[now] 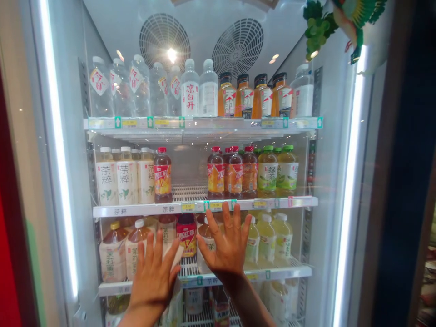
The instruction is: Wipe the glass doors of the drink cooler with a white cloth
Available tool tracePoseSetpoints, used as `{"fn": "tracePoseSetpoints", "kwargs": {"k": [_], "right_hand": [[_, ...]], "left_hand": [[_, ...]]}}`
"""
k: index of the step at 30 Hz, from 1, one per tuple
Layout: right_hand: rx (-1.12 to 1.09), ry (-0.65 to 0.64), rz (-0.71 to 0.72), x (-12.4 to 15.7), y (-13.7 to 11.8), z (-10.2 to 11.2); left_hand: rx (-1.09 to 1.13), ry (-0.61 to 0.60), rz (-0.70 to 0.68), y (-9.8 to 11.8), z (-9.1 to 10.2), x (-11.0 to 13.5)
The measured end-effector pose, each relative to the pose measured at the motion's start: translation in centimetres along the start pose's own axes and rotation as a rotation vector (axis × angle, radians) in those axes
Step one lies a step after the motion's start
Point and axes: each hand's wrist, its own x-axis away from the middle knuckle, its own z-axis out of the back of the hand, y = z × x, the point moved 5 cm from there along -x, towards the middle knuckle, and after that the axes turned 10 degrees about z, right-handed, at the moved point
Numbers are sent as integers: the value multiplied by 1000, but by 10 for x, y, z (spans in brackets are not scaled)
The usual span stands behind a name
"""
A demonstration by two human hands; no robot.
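Observation:
My left hand (153,274) is raised low in the view, palm forward with the fingers spread. Behind its thumb a small pale patch shows; I cannot tell what it is. Higher and to the right, my right hand (226,240) is also spread wide, holding nothing. Both are in front of a lit drinks fridge (205,122), and whether they touch its glass is unclear. Between them on the third shelf stands a red-labelled iced tea bottle (186,236). Pale yellow drink bottles (266,238) are right of my right hand, and brown tea bottles (114,254) left of my left.
Clear water bottles (138,88) and black-capped orange bottles (262,96) line the top shelf. The second shelf holds white tea bottles (126,177), red-capped iced teas (216,175) and green teas (269,170). Grape decorations (316,32) hang at the upper right.

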Motion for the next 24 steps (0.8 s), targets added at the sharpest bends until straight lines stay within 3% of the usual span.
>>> {"fn": "tracePoseSetpoints", "kwargs": {"k": [2, 6, 8, 10, 13, 15, 17, 21, 24], "right_hand": [[14, -11, 9, 0, 0, 0], [17, -17, 7, -2, 0, 1], [17, -24, 13, -2, -1, 2], [20, -32, 18, -2, -1, 3], [22, -35, 22, -2, -1, 4], [17, -25, 29, -2, -1, 4], [10, -11, 30, -5, 0, 4], [6, -26, 26, -6, 2, 3], [1, -90, 13, 21, -2, 5]], "left_hand": [[4, -2, -28, -1, -1, 8], [-32, 1, 34, -11, 8, -39], [-53, 13, 77, -14, 10, -50], [-38, 7, 65, -11, 6, -28], [-21, 1, 9, -2, -2, 37], [-28, 5, -18, 1, -2, 59], [-34, -15, -17, -1, -1, 47], [-66, -66, 74, -14, -1, 1], [-55, -69, 38, -7, -1, 29]]}}
